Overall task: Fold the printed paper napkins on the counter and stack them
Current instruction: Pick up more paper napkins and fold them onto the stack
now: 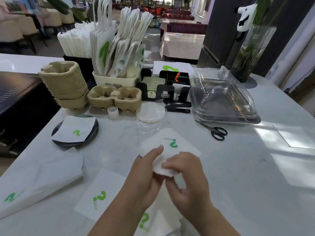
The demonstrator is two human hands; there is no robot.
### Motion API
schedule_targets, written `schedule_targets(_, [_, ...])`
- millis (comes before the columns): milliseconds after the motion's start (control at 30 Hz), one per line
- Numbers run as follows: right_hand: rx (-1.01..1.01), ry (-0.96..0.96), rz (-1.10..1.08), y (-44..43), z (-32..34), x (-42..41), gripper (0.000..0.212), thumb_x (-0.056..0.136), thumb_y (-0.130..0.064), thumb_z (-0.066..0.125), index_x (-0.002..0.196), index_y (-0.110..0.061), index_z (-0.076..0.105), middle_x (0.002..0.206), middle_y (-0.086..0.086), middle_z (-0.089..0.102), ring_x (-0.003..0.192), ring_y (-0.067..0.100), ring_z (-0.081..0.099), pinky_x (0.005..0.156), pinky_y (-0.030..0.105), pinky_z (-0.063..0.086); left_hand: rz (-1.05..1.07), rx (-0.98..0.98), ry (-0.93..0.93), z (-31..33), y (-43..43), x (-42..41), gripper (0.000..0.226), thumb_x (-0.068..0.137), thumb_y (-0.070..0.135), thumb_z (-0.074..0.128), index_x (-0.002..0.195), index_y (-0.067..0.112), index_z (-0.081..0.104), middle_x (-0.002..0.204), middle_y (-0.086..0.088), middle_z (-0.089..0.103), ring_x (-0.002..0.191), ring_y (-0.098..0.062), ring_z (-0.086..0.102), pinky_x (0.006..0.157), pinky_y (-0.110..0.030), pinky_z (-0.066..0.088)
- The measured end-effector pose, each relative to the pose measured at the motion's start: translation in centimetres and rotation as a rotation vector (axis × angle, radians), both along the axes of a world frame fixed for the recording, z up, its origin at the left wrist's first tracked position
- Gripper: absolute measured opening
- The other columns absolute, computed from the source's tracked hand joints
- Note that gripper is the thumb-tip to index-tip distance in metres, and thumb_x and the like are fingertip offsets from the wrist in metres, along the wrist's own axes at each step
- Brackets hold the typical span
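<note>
Left hand [143, 176], right hand [185, 181] pinch 1 napkin [172, 149]; 2 flat nearby.

— What is seen of the person's own body?

— Two forearms are shown, each ending in a hand: the left hand [144, 174] and the right hand [187, 181].

— Is anything worn?

— Both forearms are bare to the lower edge of the picture; no sleeve is seen. The fingers [156, 153] are bare, and the nails are kept short and unpainted.
</note>
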State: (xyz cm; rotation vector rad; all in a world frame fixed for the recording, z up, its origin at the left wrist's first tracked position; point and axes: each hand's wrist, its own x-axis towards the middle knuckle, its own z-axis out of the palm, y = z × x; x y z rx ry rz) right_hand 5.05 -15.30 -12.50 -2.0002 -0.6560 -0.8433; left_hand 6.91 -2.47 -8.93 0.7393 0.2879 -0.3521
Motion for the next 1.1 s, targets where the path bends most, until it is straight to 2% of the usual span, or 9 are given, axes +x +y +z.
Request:
schedule_targets(67, [-0.048,0.049,0.051,-0.5,-0.4,-1.0,0.031,0.077,-0.023,0.075,0.101,-0.004,0.072,0.103,0.007,0.072,0.108,0.02,0.066,0.1,0.041,0.046,0.029,0.106,-0.047,-1.1,1.1,0.0,0.031,0.101,0.003,0.047,0.124,-0.008,0.065,0.119,-0.027,0.075,0.106,-0.035,0.075,0.083,-0.039,0.065])
schedule_targets(200, [0.378,0.601,-0.037,-1.9,0.1,0.7,0.067,0.075,-0.041,0.067,0.137,-0.025,0.048,0.137,-0.011,0.059,0.13,0.006,0.054,0.109,0.028,0.041,-0.001,0.327,-0.125,-2.6,3.5,0.5,0.027,0.098,-0.001,0.051,0.114,0.004,0.072,0.105,-0.018,0.081,0.095,-0.033,0.079,0.077,-0.04,0.066])
schedule_targets(300, [0.624,0.905,0.177,-2.2,0.4,4.3,0.068,0.076,-0.022,0.069,0.14,-0.031,0.046,0.118,-0.008,0.071,0.106,0.002,0.068,0.09,0.025,0.054,-0.063,0.579,-0.345,-2.6,4.9,2.5,0.027,0.099,0.004,0.056,0.1,0.018,0.079,0.097,-0.008,0.082,0.093,-0.026,0.077,0.078,-0.033,0.062])
schedule_targets(400, [0.554,0.853,0.128,-1.0,1.6,6.2,0.031,0.083,-0.004,0.063,0.105,-0.024,0.07,0.083,-0.002,0.07,0.071,0.008,0.066,0.064,0.018,0.052,-0.085,0.826,-0.576,-2.4,5.1,4.7,0.023,0.096,0.004,0.06,0.102,0.02,0.076,0.093,0.006,0.076,0.088,-0.011,0.069,0.076,-0.023,0.056])
schedule_targets(467, [0.526,0.829,0.069,0.0,1.5,6.9,0.031,0.088,0.003,0.06,0.091,-0.025,0.07,0.078,-0.001,0.066,0.069,0.015,0.061,0.06,0.022,0.05,-0.051,0.877,-0.59,-2.9,4.8,5.8,0.022,0.089,0.005,0.071,0.103,0.021,0.076,0.092,0.01,0.075,0.085,-0.011,0.07,0.074,-0.029,0.058])
schedule_targets(567, [0.55,0.798,0.061,1.1,0.7,7.4,0.045,0.084,0.005,0.059,0.102,-0.037,0.063,0.092,0.003,0.063,0.076,0.018,0.06,0.065,0.022,0.053,-0.007,0.839,-0.551,-3.6,4.3,6.3,0.024,0.078,0.015,0.085,0.1,0.02,0.075,0.086,-0.002,0.076,0.08,-0.019,0.071,0.072,-0.047,0.061])
schedule_targets(633, [0.566,0.781,0.041,1.1,0.2,7.3,0.057,0.079,0.002,0.056,0.116,-0.041,0.055,0.103,0.003,0.062,0.084,0.014,0.062,0.073,0.024,0.056,0.02,0.818,-0.539,-3.9,4.4,6.4,0.028,0.071,0.023,0.089,0.095,0.019,0.075,0.082,-0.003,0.074,0.076,-0.018,0.069,0.07,-0.044,0.06])
schedule_targets(800, [0.596,0.817,0.044,1.0,-0.3,7.2,0.064,0.072,0.0,0.049,0.127,-0.033,0.052,0.1,0.014,0.057,0.08,0.014,0.058,0.067,0.024,0.054,0.141,0.811,-0.511,-4.0,3.4,5.9,0.037,0.069,0.049,0.073,0.084,0.015,0.074,0.074,0.005,0.07,0.072,-0.015,0.062,0.068,-0.036,0.05])
schedule_targets(1100, [0.539,0.756,0.015,1.7,0.1,7.2,0.059,0.073,0.001,0.048,0.121,-0.034,0.054,0.094,-0.003,0.064,0.084,0.006,0.063,0.072,0.022,0.054,0.346,0.816,-0.418,-3.0,1.9,6.4,0.027,0.089,0.026,0.063,0.064,0.018,0.068,0.062,0.012,0.065,0.063,-0.006,0.057,0.067,-0.032,0.046])
